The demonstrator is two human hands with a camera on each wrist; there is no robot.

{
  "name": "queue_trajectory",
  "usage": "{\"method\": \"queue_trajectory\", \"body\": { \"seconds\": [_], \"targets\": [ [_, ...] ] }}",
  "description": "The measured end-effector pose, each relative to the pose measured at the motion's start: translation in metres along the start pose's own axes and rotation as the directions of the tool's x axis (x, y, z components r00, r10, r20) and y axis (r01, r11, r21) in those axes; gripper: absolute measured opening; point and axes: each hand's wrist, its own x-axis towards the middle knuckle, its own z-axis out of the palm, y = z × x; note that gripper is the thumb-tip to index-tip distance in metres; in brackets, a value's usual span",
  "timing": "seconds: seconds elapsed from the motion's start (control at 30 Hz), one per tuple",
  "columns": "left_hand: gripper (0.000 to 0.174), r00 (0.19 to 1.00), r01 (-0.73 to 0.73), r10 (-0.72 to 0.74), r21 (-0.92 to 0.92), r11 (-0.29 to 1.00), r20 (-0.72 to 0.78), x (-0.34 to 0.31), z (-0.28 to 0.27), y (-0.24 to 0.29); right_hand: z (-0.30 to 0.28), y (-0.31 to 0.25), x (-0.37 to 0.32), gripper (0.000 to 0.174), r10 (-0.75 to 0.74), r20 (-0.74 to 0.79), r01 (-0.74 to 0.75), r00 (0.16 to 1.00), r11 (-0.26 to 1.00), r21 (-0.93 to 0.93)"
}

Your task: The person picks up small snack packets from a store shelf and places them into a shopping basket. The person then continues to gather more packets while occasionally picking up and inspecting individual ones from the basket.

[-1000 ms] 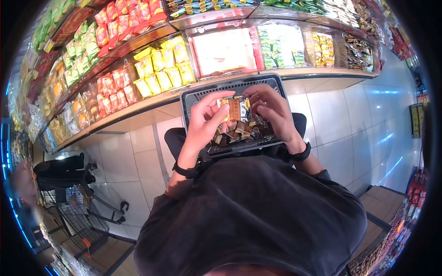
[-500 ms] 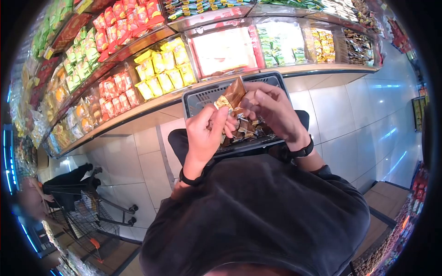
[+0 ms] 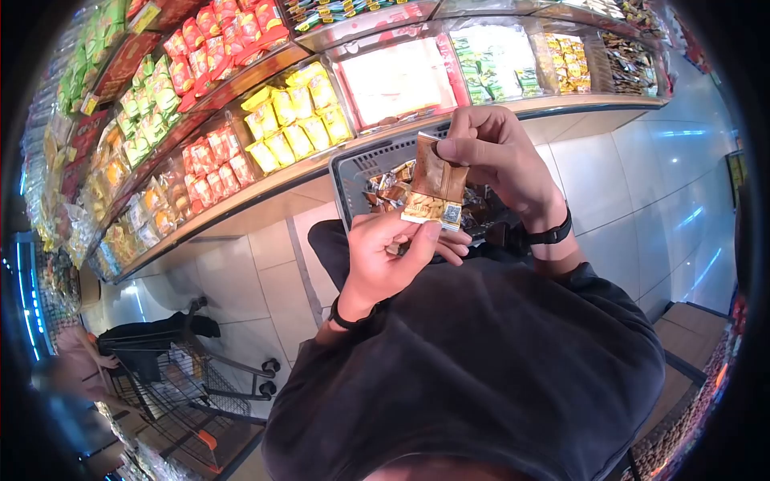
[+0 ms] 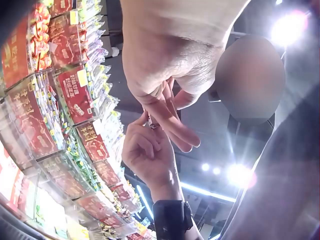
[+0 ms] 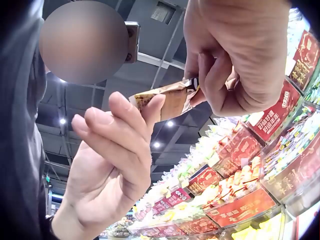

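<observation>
I pinch the brown packet [image 3: 439,180] at both ends, near the middle of the head view, above the basket [image 3: 341,180]. My left hand [image 3: 393,260] has its lower printed edge between thumb and finger, the other fingers loosely extended; my right hand [image 3: 505,164] pinches the upper right part, thumb on the wrapper and fingers curled. Half a second ago the packet was tilted, its printed end at lower left and partly covered by my fingers; now that end points down toward me and its face is turned up, more fully shown. My right thumb now lies on the wrapper, and both hands sit further right in the frame.

The packet's lower band carries a picture of pale, nut-like pieces, with a small square code at its lower right corner; its lettering is too small for me to read. In the left wrist view, a red sign [image 4: 75,95] at the left bears white Chinese characters, the lower line ending 年年. Loose wrapped pieces [image 3: 391,188] lie inside the basket, yellow packets [image 3: 297,120] fill a shelf bin at upper left, and a wire cart [image 3: 180,385] stands at lower left.
</observation>
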Motion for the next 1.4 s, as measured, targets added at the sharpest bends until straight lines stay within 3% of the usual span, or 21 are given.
{"method": "queue_trajectory", "body": {
  "seconds": [0.63, 0.8, 0.87, 1.4],
  "targets": [
    [0.021, 1.0, -0.022, 0.023, 0.046, 0.999, -0.009, -0.005, 0.004, 0.006, 0.006, 0.006, 0.002, 0.026, 0.028, 0.053, -0.031, 0.998, 0.998, 0.059],
    [0.018, 0.987, -0.146, 0.125, 0.25, 0.957, 0.102, -0.002, -0.001, 0.009, 0.003, 0.01, 0.004, 0.026, 0.005, 0.077, -0.01, 0.997, 0.998, 0.066],
    [0.017, 0.985, -0.164, 0.145, 0.238, 0.957, 0.095, -0.001, -0.001, 0.006, 0.001, 0.014, 0.005, 0.026, -0.066, 0.114, 0.059, 0.991, 0.996, 0.061],
    [0.016, 0.986, -0.158, 0.145, 0.188, 0.969, 0.079, -0.002, 0.001, 0.005, 0.004, 0.016, 0.006, 0.027, -0.042, 0.121, 0.03, 0.992, 0.994, 0.102]
  ]
}}
